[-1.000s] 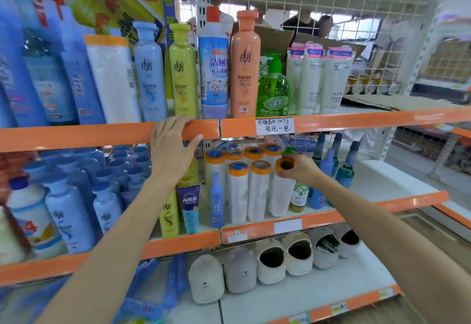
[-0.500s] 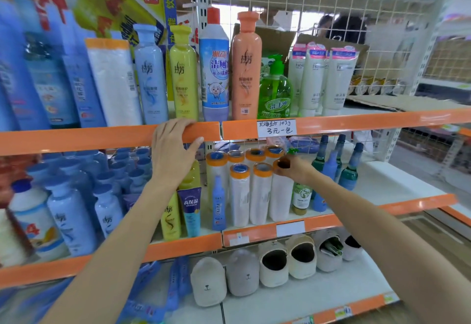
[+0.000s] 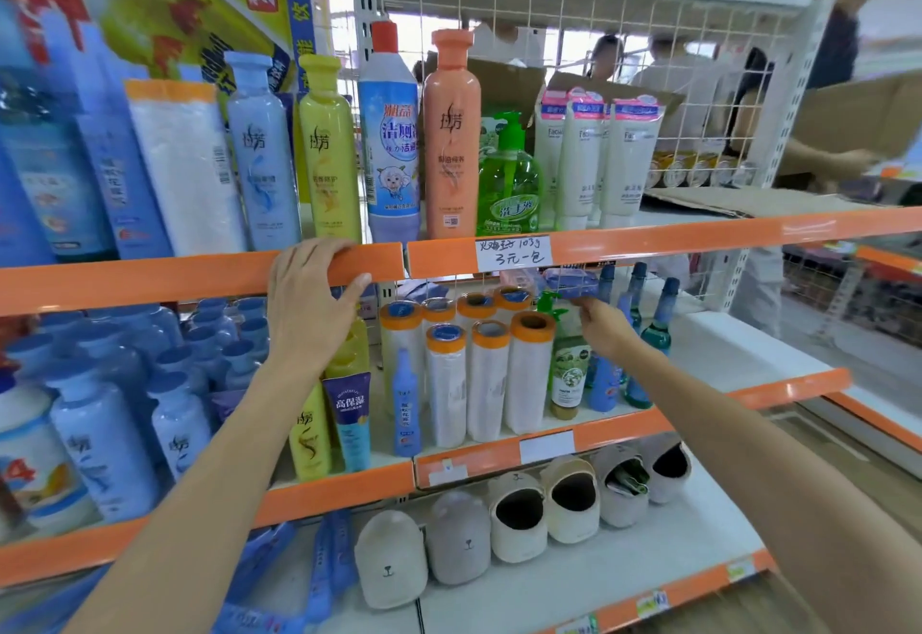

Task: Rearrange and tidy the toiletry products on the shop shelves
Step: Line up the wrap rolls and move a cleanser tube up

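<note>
My left hand (image 3: 312,301) grips the orange front edge of the upper shelf (image 3: 149,279), fingers over the top and thumb under it. My right hand (image 3: 601,329) reaches into the middle shelf, behind the white rolls with orange caps (image 3: 529,374). Its fingertips pinch the lower edge of a blue soft packet (image 3: 569,284) lying at the back under the upper shelf. A green pump bottle (image 3: 566,374) stands just left of my wrist. Dark blue-green bottles (image 3: 658,329) stand to its right.
Tall shampoo bottles in blue, yellow and orange (image 3: 451,134), a green soap pump (image 3: 509,184) and white tubes (image 3: 628,154) fill the upper shelf. Blue bottles (image 3: 100,434) crowd the middle shelf's left. Slippers (image 3: 519,513) line the bottom shelf. People stand behind the wire back panel.
My right hand has let go of the front right roll's cap and moved right and back to the blue packet. The left hand has stayed on the shelf edge.
</note>
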